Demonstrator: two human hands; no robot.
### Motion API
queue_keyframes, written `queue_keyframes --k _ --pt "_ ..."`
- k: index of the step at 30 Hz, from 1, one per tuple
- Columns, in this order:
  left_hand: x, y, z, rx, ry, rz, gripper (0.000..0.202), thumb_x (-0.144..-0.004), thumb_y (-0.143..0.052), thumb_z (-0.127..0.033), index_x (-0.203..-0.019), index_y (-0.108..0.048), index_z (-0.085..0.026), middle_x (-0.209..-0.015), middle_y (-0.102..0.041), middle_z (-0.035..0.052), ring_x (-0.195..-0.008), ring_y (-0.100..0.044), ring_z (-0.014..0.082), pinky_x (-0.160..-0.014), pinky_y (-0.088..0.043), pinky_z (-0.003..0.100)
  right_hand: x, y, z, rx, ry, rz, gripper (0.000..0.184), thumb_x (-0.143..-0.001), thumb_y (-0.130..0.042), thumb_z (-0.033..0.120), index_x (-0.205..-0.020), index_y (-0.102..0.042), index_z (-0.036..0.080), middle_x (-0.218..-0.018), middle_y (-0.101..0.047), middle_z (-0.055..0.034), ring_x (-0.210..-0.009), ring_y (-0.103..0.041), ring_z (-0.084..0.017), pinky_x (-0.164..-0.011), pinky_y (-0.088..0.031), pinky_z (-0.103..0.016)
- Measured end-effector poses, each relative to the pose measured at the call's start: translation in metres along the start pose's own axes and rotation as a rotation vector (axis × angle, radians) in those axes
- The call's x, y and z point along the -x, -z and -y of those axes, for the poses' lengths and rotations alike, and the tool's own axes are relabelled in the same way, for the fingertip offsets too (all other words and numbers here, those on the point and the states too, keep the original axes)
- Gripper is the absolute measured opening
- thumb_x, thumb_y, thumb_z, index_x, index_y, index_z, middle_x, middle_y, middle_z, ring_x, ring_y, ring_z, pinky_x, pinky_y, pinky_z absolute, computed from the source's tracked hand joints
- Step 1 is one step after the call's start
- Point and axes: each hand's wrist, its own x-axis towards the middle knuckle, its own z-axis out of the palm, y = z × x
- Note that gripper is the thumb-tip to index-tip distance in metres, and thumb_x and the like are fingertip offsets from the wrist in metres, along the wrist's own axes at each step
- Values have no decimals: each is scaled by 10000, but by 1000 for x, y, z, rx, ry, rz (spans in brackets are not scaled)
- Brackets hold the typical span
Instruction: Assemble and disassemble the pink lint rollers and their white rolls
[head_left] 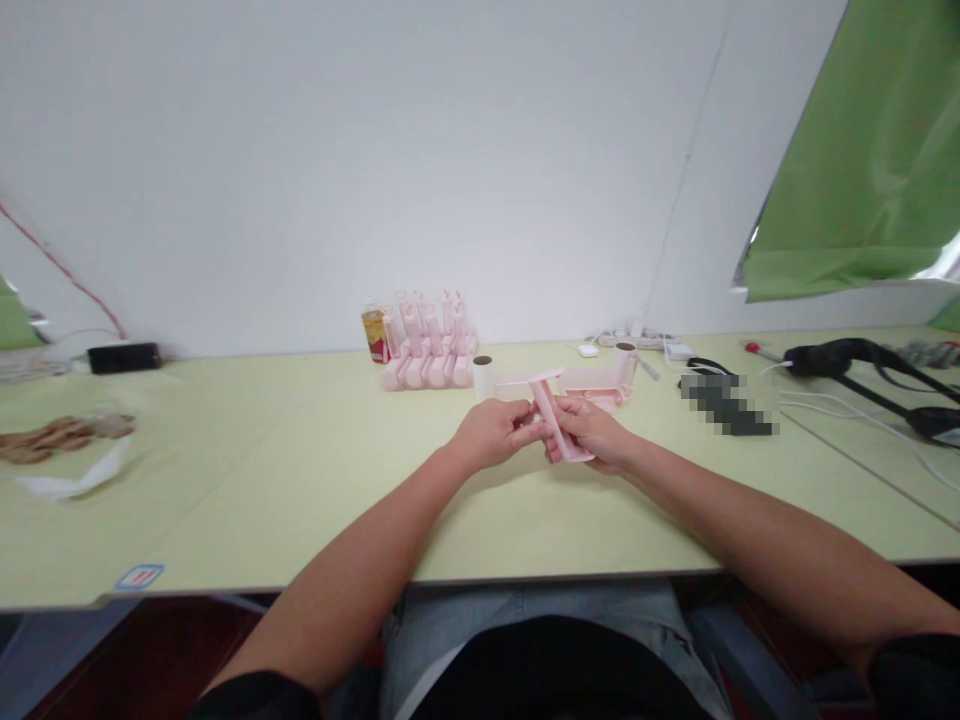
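While both hands meet above the table (300, 480):
Left hand (491, 432): fingers pinch the pink plastic handle (553, 420) at its left side.
Right hand (592, 432): fingers clasp the same handle, near centre.
Far behind: finished pink rollers (429, 345), juice carton (375, 335).

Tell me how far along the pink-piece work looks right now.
Seemingly done: a cluster of pink pieces stands upright by the wall. In hand: the left hand and right hand both grip one pink piece above the table. Apparently left: loose pink parts lying behind the hands.
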Motion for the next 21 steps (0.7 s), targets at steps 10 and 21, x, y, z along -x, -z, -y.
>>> queue_keyframes --k 10,21 --pt "0 23 57 31 274 -367 513 -799 -523 -632 -600 -449 -164 -558 -437 -30 -550 -385 93 -534 -258 242 18 -1 23 145 112 -86 403 -860 -571 546 -1074 -526 207 -659 -621 2 -542 -591 -139 -553 -471 -271" --pt "12 11 48 88 101 276 275 -691 -640 -443 -728 -671 -173 -579 -565 -33 -532 -471 113 -516 -265 240 -22 38 3 764 60 -338 353 -866 -519 535 -847 -546 184 -662 -645 -18 -499 -545 -124 -465 -364 -221"
